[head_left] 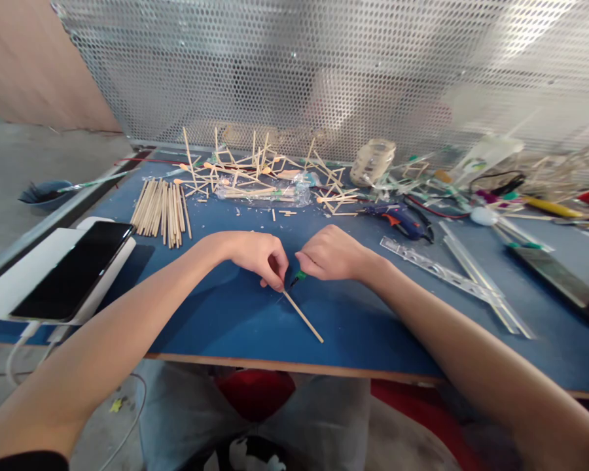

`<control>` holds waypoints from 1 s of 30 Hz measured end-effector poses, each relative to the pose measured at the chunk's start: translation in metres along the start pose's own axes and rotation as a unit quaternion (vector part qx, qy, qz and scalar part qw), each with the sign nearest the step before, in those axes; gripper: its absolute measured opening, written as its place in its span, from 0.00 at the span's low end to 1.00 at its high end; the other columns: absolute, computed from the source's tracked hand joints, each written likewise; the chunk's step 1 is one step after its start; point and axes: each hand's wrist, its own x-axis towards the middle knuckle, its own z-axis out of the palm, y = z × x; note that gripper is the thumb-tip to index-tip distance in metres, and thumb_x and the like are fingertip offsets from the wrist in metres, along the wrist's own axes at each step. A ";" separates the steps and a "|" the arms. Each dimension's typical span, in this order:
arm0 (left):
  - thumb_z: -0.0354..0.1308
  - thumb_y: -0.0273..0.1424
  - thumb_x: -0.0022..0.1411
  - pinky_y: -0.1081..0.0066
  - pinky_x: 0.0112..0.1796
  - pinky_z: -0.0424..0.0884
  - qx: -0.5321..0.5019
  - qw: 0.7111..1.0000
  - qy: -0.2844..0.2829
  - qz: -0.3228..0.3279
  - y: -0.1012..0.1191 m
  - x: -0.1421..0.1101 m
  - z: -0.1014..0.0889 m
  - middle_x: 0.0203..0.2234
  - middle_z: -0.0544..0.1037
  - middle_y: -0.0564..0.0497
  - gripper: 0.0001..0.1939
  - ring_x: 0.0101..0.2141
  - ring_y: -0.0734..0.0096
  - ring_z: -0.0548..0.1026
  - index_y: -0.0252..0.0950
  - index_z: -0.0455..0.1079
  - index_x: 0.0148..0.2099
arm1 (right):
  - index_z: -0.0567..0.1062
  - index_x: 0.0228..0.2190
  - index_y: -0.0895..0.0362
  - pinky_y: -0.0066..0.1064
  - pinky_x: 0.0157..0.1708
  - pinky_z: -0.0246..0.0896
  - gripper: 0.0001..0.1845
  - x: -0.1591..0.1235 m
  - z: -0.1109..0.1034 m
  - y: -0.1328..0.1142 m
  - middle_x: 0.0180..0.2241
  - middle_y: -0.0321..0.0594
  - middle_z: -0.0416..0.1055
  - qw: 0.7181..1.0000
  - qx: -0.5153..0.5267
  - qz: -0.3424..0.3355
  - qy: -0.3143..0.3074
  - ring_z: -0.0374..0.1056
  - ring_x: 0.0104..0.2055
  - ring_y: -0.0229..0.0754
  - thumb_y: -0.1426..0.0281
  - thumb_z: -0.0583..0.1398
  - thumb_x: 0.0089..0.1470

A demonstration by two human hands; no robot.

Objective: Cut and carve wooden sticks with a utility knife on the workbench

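Note:
My left hand (265,256) pinches the upper end of a thin wooden stick (304,318) between thumb and fingers. The stick slants down to the right, low over the blue tabletop (255,333). Closed in a fist, my right hand (330,254) grips a small green-handled tool with a dark, narrow tip (300,276). That tip points down and left, close to the pinched end of the stick; whether it touches cannot be told. Most of the tool's handle is hidden in the fist.
Loose wooden sticks (161,212) lie at left, near a phone (78,268) on a white box. Stick frames (255,163) stand along the perforated metal screen (255,72). To the right are a jar (373,161), a glue gun (400,219) and a clear ruler (436,269).

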 end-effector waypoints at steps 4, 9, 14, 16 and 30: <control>0.66 0.39 0.57 0.77 0.30 0.64 -0.006 1.000 0.004 0.012 0.000 0.000 0.000 0.23 0.80 0.55 0.09 0.26 0.76 0.76 0.40 0.80 0.35 | 0.80 0.25 0.60 0.37 0.29 0.36 0.30 -0.003 -0.005 -0.001 0.27 0.51 0.78 0.999 -0.005 0.023 -0.028 0.66 0.25 0.39 0.65 0.46 0.67; 0.66 0.40 0.56 0.76 0.30 0.63 -0.005 1.000 0.001 -0.001 -0.001 0.000 0.000 0.23 0.81 0.55 0.09 0.27 0.75 0.76 0.40 0.80 0.35 | 0.81 0.25 0.60 0.37 0.28 0.36 0.30 -0.004 -0.008 -0.003 0.27 0.51 0.78 0.999 -0.021 0.025 -0.043 0.66 0.24 0.40 0.65 0.45 0.67; 0.66 0.40 0.57 0.76 0.30 0.64 -0.010 1.000 0.006 -0.002 0.000 0.000 0.000 0.23 0.80 0.54 0.09 0.27 0.74 0.76 0.40 0.80 0.34 | 0.81 0.25 0.62 0.38 0.28 0.36 0.31 -0.003 -0.009 -0.003 0.27 0.53 0.78 0.997 -0.032 0.041 -0.051 0.67 0.25 0.41 0.65 0.45 0.67; 0.67 0.40 0.56 0.76 0.30 0.64 -0.006 1.000 0.002 -0.007 0.001 -0.001 0.000 0.23 0.80 0.54 0.09 0.27 0.75 0.76 0.40 0.80 0.34 | 0.82 0.26 0.62 0.38 0.28 0.36 0.31 -0.003 -0.009 -0.003 0.27 0.53 0.78 0.997 -0.033 0.039 -0.053 0.67 0.25 0.41 0.65 0.45 0.67; 0.66 0.39 0.57 0.77 0.30 0.65 -0.004 1.000 0.001 0.016 -0.002 0.001 0.000 0.23 0.79 0.55 0.09 0.25 0.76 0.75 0.39 0.80 0.35 | 0.82 0.26 0.61 0.38 0.28 0.36 0.32 -0.001 -0.010 -0.007 0.28 0.53 0.79 0.998 -0.050 0.023 -0.035 0.69 0.26 0.42 0.65 0.44 0.67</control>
